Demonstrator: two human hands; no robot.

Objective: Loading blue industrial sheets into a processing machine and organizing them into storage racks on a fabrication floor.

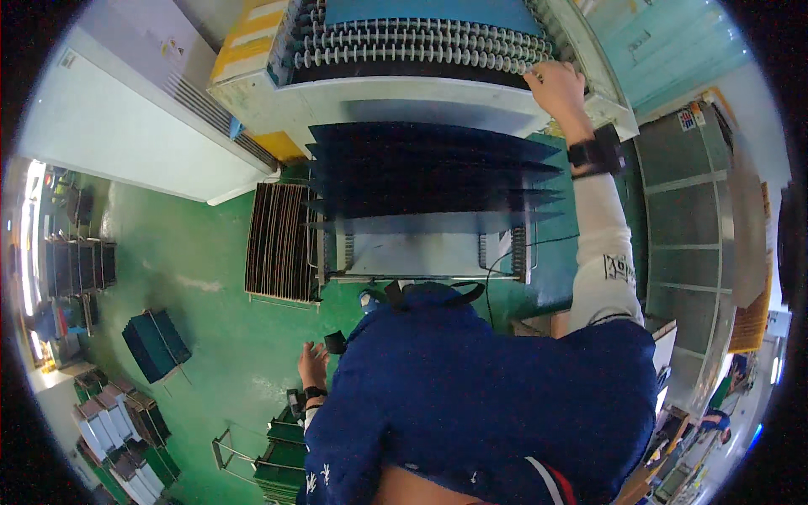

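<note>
My right hand [558,88] reaches forward to the right end of a row of white wheeled rollers [412,56]. Its fingers are curled in at the rollers' end, beside the machine frame [471,91]; what they grip, if anything, is hidden. A blue flat panel [429,10] lies on the rollers at the far side. In front of the machine, several dark panels [429,172] stand on edge in a rack [404,252]. My left hand [313,366] hangs low at my left side, fingers loosely apart, holding nothing. Close to it is a small black box [335,342].
Left of the rack stands another rack of closely spaced panels [280,240]. More panel stacks [156,345] stand on the green floor [202,278] at left. A white cabinet [143,109] is on the left, a grey framed cabinet [686,219] on the right. A black cable [539,242] runs beside the rack.
</note>
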